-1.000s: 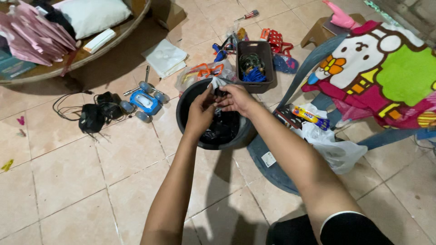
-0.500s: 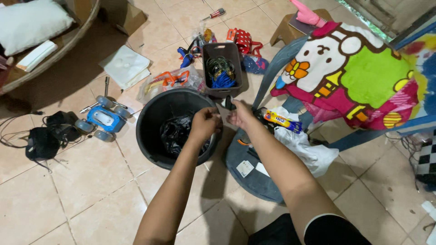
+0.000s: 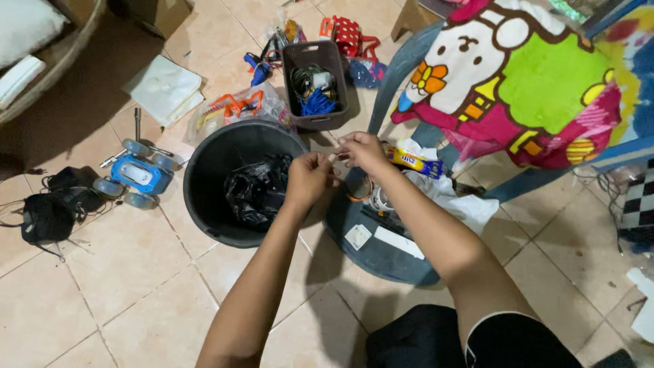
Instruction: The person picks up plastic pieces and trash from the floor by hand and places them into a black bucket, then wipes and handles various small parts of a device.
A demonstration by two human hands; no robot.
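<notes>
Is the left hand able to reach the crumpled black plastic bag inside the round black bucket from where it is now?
Probably yes. The left hand is at the right rim of the round black bucket, whose top is open, and the crumpled black plastic bag lies just beside and below it, uncovered.

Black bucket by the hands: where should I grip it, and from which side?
Judging by its pose, grip the bucket at its bare left rim, coming from above. It stands upright and open, so the rim is exposed. The right side is crowded by both hands, and a black bag fills the middle.
</notes>
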